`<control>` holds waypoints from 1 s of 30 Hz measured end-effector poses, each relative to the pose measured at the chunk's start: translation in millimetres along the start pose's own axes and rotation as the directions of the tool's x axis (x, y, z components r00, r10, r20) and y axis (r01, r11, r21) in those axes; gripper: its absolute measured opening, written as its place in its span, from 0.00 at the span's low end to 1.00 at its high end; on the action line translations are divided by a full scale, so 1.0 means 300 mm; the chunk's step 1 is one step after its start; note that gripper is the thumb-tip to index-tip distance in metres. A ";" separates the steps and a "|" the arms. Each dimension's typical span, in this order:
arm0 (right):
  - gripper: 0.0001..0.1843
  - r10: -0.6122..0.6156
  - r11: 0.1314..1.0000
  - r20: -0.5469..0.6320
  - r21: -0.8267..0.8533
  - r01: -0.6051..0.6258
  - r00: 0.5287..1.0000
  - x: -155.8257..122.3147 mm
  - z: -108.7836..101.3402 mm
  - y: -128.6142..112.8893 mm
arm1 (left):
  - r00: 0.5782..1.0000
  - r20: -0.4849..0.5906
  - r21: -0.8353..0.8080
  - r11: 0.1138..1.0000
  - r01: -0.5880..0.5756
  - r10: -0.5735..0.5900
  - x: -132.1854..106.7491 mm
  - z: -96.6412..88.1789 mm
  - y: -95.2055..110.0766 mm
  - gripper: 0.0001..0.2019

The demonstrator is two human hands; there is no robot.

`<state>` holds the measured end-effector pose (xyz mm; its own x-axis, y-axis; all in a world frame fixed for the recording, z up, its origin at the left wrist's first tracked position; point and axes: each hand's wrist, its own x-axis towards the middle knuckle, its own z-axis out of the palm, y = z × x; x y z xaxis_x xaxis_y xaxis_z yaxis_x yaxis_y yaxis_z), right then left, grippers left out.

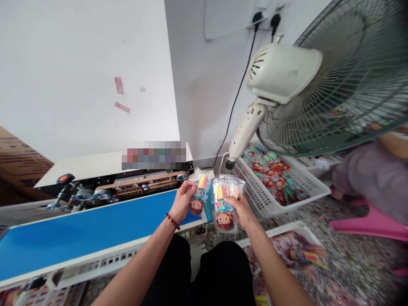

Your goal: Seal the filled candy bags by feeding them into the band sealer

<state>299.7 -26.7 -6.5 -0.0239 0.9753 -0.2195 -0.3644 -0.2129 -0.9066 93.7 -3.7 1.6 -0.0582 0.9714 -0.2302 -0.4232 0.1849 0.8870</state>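
My left hand (183,199) pinches the top of one clear packet of coloured sticks (198,196) with a cartoon face, holding it over the right end of the blue conveyor belt (79,233) of a sealing machine (140,180). My right hand (244,210) grips a small stack of the same packets (225,204), held upright just right of the belt. A red bead bracelet (172,221) circles my left wrist.
A white basket (270,204) with several printed packets stands to the right, another basket (296,231) lies below it. A large standing fan (318,85) leans over them. A seated person (372,178) and a pink stool (372,223) are at far right. Cables hang from wall sockets (266,19).
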 end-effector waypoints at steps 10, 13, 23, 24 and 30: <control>0.25 0.039 0.994 0.037 -0.107 -0.035 0.999 -0.050 0.008 -0.003 | 0.992 0.125 0.114 0.993 0.011 -0.025 -0.037 0.039 -0.038 0.21; 0.24 0.035 0.991 0.024 -0.132 -0.031 0.999 -0.059 0.017 -0.004 | 0.986 0.155 0.104 0.991 -0.083 0.067 -0.050 0.053 -0.045 0.18; 0.22 0.028 0.983 0.002 -0.180 -0.028 1.000 -0.053 0.023 -0.013 | 0.982 0.187 0.148 0.987 -0.059 0.030 -0.064 0.069 -0.089 0.18; 0.22 0.028 0.982 -0.003 -0.184 -0.028 1.000 -0.053 0.023 -0.014 | 0.982 0.184 0.171 0.983 -0.065 0.033 -0.063 0.066 -0.093 0.17; 0.25 0.055 0.976 -0.019 -0.211 -0.058 0.998 -0.049 0.013 -0.017 | 0.991 0.132 0.295 0.953 -0.070 0.032 -0.070 0.068 -0.082 0.12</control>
<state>298.3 -39.8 2.8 -0.0259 0.9609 -0.2758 -0.1578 -0.2764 -0.9480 123.8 -25.5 -7.2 0.0486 0.9879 -0.1470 -0.1330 0.1523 0.9793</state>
